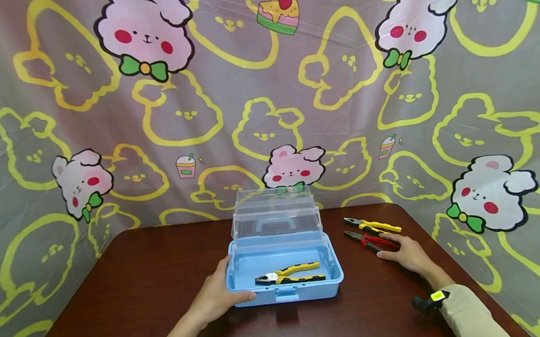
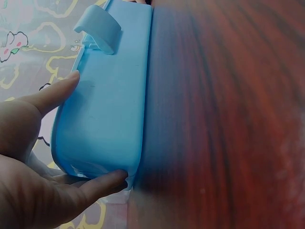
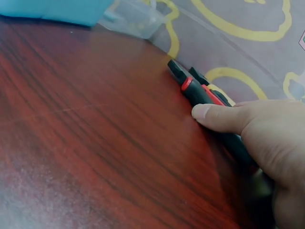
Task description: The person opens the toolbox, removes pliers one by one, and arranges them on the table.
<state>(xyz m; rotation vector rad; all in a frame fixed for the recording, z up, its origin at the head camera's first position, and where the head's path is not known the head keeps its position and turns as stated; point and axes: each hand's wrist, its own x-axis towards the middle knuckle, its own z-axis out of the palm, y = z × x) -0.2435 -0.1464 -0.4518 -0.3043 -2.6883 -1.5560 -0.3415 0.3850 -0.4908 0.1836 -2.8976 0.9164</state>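
Head view: blue toolbox [image 1: 285, 287] at table [image 1: 132, 282] centre, clear lid [image 1: 275, 215] tipped up & back, yellow/black pliers [image 1: 289, 274] lying inside on the box floor. Left hand [image 1: 215, 296] against box's front-left corner, thumb over the rim, fingers along front wall, lightly cupping it. Right hand [image 1: 410, 255] flat on table to the right of box, fingertips on handles of red/black pliers [image 1: 366, 240]; yellow-handled pliers [image 1: 373, 225] just beyond those, nearer the cartoon-rabbit backdrop [image 1: 264, 85], untouched. Left wrist view: blue toolbox [image 2: 109, 105] wall close up w/ its front latch [image 2: 97, 31] hanging off the rim; left hand [image 2: 33, 157] bracketing the corner, thumb at rim side, fingers at bottom edge, loose hold, no tight clench. Right wrist view: right hand [image 3: 259, 138] w/ thumb pressed on red/black pliers [image 3: 205, 95], other fingers over the handles; can't tell if curled fully round them. Tool flat on table [image 3: 86, 133], near its edge; box corner at top left.
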